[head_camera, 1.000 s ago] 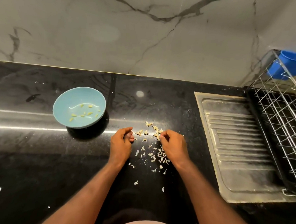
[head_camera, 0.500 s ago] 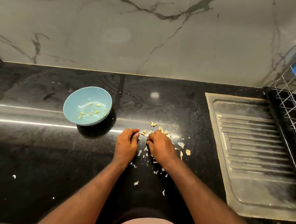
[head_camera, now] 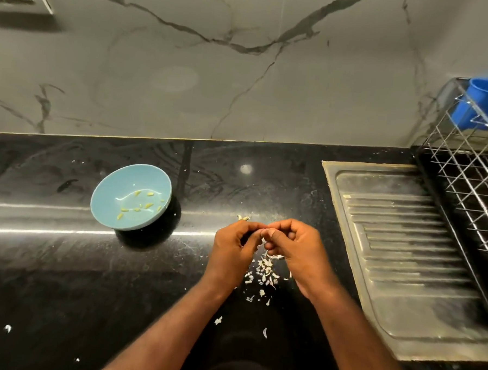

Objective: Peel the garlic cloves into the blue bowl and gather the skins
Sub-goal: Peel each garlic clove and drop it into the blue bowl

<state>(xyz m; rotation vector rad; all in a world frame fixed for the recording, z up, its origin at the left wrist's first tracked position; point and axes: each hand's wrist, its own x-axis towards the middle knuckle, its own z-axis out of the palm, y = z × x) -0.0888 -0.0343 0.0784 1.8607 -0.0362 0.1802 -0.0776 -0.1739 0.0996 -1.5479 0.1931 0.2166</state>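
1. Over the black counter (head_camera: 63,274), the left hand (head_camera: 231,249) and right hand (head_camera: 296,247) are together, fingertip to fingertip. Both pinch one small pale garlic clove (head_camera: 263,233) between them.
2. Why so tight? My read is that one hand steadies the clove while the other's nails pick at the skin. Which hand does which is too small to tell.
3. The hands hang right above the pile of skins (head_camera: 263,270), and that looks deliberate: whatever flakes off lands on the same heap, which makes gathering easier. A few stray flakes (head_camera: 218,320) lie nearer the person, apart from the pile.
4. The blue bowl (head_camera: 109,197) sits off to the left, well apart from the hands, with a handful of yellowish peeled cloves (head_camera: 140,206) inside. It is probably kept clear of the mess so they stay clean.
5. Something pale (head_camera: 243,218) peeks out just beyond the knuckles. It may be waiting cloves, but it is mostly hidden.
6. On the right are the steel drainboard (head_camera: 403,249) and the wire rack (head_camera: 468,191) with a blue cup (head_camera: 484,104), none of them in play.
7. Peeling looks to be in full swing; the skins are not yet gathered.
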